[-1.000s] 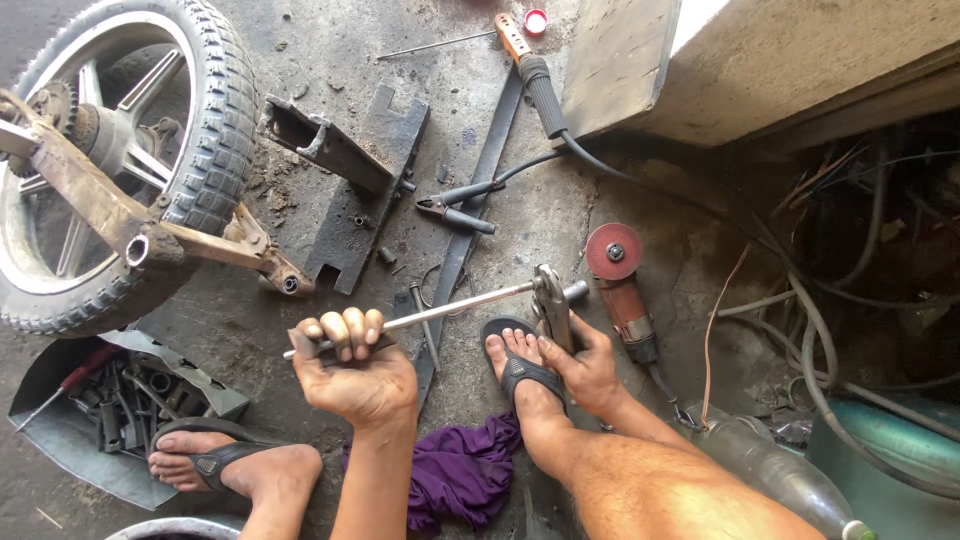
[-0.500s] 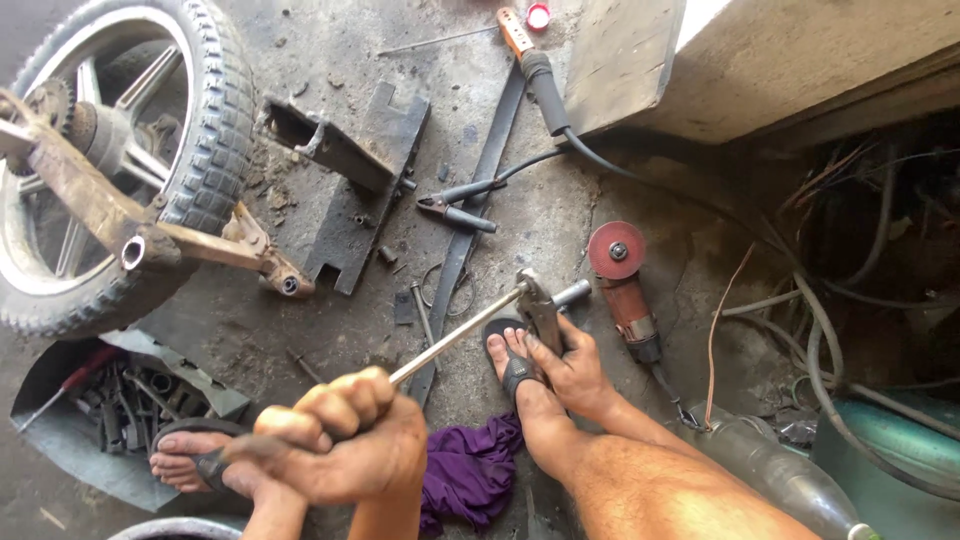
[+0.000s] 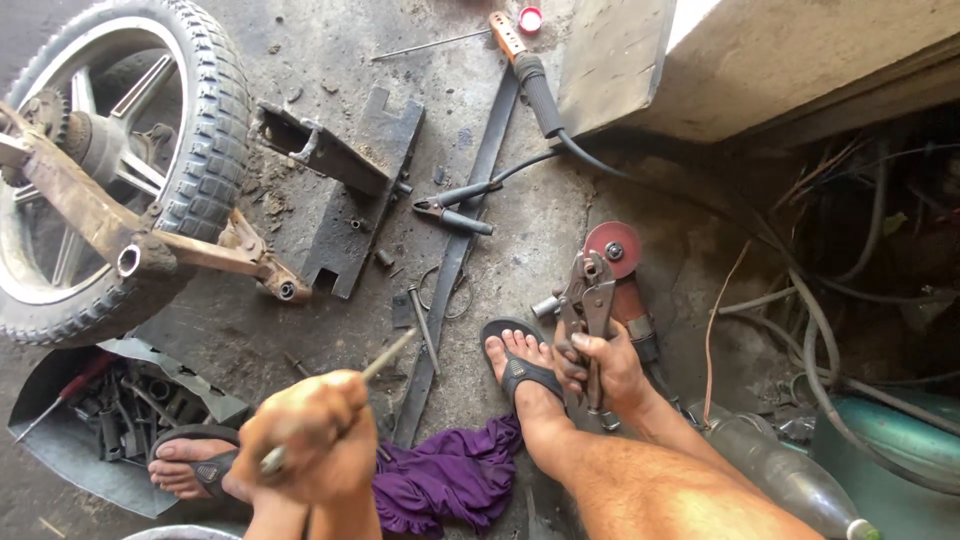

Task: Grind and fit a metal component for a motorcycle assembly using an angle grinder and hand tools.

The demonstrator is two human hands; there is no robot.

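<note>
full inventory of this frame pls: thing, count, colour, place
wheel: 1, black tyre, top left
rusty frame arm: 1, brown, across the wheel
metal bracket: 1, dark, upper centre
flat bar: 1, dark, centre floor
pliers: 1, dark, on the flat bar
angle grinder: 1, red disc, right of centre
purple cloth: 1, bottom centre
tool tray: 1, grey, bottom left
cables: several, right
bottle: 1, clear, bottom right
locking pliers: 1, grey, in right hand
thin rod: 1, pale, in left hand
feet in sandals: 2, bottom
left hand: gripping the rod
right hand: gripping the locking pliers
</note>
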